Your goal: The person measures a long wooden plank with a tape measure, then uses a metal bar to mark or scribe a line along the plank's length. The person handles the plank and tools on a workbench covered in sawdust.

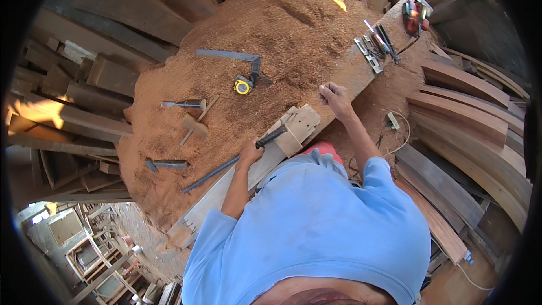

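My left hand (248, 151) is closed round a long dark bar (210, 173), whose thicker black end (272, 136) reaches over a pale wooden block (304, 123). The block has small dark holes in its face and rests on a long plank (265, 164) in front of me. To the right and a little beyond the block, my right hand (336, 99) is raised with its fingers curled together. Whatever those fingers hold, if anything, is too small to make out.
Sawdust (271, 28) spreads ahead, bearing a metal square (226, 54), a yellow tape measure (243, 85), a wooden marking gauge (196, 125) and a hammer (165, 164). Several hand tools (375, 46) and a red power tool (416, 17) lie on the plank's far end. Stacked boards (463, 113) flank me.
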### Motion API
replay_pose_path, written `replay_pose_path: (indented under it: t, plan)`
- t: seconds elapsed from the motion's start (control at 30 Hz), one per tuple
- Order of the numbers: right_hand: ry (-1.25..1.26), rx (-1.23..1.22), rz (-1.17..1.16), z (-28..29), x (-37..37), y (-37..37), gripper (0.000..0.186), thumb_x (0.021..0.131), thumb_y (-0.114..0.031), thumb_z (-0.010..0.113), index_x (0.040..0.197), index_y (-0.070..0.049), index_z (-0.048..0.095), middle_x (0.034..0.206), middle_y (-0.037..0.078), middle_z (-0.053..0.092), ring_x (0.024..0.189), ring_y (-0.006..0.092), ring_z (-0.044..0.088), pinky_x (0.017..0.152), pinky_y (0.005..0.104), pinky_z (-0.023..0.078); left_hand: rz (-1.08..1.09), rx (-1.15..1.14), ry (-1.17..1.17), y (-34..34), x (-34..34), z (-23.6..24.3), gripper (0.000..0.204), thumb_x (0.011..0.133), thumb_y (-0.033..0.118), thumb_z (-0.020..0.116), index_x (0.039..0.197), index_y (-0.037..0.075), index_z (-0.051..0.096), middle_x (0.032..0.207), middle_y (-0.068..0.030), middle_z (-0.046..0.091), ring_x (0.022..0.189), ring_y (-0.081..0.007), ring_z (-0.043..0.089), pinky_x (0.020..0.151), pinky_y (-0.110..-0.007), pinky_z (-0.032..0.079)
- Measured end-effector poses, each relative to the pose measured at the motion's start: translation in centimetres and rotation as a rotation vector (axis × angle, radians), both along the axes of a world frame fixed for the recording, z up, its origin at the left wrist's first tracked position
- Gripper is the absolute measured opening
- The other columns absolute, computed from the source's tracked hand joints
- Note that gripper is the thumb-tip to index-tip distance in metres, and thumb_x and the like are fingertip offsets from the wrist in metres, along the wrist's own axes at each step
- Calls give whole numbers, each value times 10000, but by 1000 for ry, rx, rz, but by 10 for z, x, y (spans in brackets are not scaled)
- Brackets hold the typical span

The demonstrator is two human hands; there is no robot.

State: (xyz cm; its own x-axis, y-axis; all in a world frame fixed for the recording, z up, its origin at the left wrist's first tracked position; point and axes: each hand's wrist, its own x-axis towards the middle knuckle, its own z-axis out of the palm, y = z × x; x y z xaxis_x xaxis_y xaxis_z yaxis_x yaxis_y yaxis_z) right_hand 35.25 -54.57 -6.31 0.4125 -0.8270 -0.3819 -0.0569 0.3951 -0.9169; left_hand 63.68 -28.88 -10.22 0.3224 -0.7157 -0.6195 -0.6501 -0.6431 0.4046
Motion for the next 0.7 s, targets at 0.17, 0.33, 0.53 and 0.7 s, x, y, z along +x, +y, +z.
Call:
replay_pose_path:
  t: [0.17, 0.33, 0.53, 0.7]
  plan:
    - [585, -227, 57, -60, -48, -46, 262, 926, -211, 594, 797, 15, 630, 711, 124, 639, 631, 208, 622, 594, 357, 490, -43, -24, -27, 0, 0, 1, 255, 742, 189, 673, 930, 30, 609, 1009, -237, 634, 1035, -421, 578, 910, -487, 456]
    - [925, -463, -5, -125, -111, -87, 256, 816, -242, 608, 874, -12, 706, 837, 203, 691, 810, 347, 688, 736, 418, 537, -50, -62, -43, 4, 0, -3, 266, 744, 198, 697, 940, 36, 622, 998, -228, 640, 1015, -404, 590, 884, -478, 462]
    - [1124, -289, -135, -125, -158, -139, 271, 832, -245, 584, 1026, -101, 708, 1087, 222, 680, 1068, 386, 647, 905, 466, 516, -11, -59, -81, 4, -3, -5, 268, 744, 198, 715, 946, 41, 637, 929, -222, 658, 941, -397, 628, 827, -472, 485]
    - [1208, -224, -118, -94, -167, -194, 314, 841, -199, 556, 1124, -133, 677, 1139, 232, 673, 1121, 408, 632, 932, 504, 505, -38, 37, -66, -2, -2, 1, 295, 756, 212, 691, 975, 30, 614, 948, -245, 660, 970, -416, 627, 850, -478, 487]
